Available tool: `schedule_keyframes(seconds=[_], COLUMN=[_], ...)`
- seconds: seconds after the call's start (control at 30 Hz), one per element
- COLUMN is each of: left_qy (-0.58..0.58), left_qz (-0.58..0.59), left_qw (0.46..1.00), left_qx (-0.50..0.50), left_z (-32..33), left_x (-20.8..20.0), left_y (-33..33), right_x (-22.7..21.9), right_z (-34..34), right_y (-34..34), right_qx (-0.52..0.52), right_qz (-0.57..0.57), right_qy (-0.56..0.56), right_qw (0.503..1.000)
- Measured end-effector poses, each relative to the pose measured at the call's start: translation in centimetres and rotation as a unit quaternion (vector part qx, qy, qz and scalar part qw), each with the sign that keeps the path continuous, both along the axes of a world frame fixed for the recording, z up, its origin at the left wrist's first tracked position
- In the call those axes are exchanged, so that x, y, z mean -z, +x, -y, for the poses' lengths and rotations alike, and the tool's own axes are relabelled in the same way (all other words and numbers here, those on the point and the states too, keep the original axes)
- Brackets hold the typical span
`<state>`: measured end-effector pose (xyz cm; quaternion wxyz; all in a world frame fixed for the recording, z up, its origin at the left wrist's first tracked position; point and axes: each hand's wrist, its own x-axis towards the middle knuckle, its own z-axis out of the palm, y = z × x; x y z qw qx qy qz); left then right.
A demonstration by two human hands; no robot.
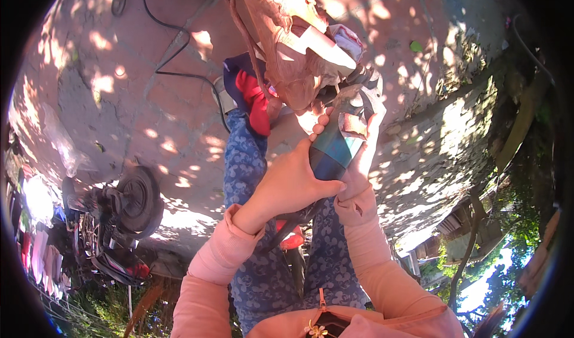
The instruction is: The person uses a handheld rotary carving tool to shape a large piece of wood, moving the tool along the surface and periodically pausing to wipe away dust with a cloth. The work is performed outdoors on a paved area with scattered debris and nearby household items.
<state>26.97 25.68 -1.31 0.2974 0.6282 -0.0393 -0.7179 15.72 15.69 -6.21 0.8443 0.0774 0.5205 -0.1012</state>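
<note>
Both hands grip a power tool (328, 154) with a teal, rounded body, apparently an angle grinder. My left hand (291, 179) wraps its near left side, with the thumb across the rear end. My right hand (363, 158) closes around the right side, its fingers partly hidden behind the body. The tool's grey head points away from me, against or close to a large reddish-brown carved piece of wood (293, 69). Whether the two touch cannot be made out. A dark cord or handle (287, 229) runs below my left wrist.
Red and navy cloth or footwear (257, 107) lies beside the wood, left of it. A black cable (173, 58) snakes over the sun-dappled paved floor (137, 93). A wheeled vehicle (139, 202) stands at left. Hanging laundry is at far left, with trees and branches at right.
</note>
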Motion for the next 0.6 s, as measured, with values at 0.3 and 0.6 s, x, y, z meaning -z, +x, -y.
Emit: schedule_keyframes(seconds=[0.3,0.6], left_qy=[0.005,-0.053], left_qz=[-0.032,-0.044], left_qw=[0.997,0.997], left_qx=[0.074,-0.027], left_z=[-4.4,-5.6], left_x=[0.2,-0.1], left_y=[2.9,0.8], right_x=[-0.4,-2.8], right_z=[-5.8,-4.5], right_y=[1.1,1.3], right_qx=[0.042,-0.013], right_qz=[0.011,-0.043], right_qy=[-0.007,-0.052], right_qw=[0.999,0.998])
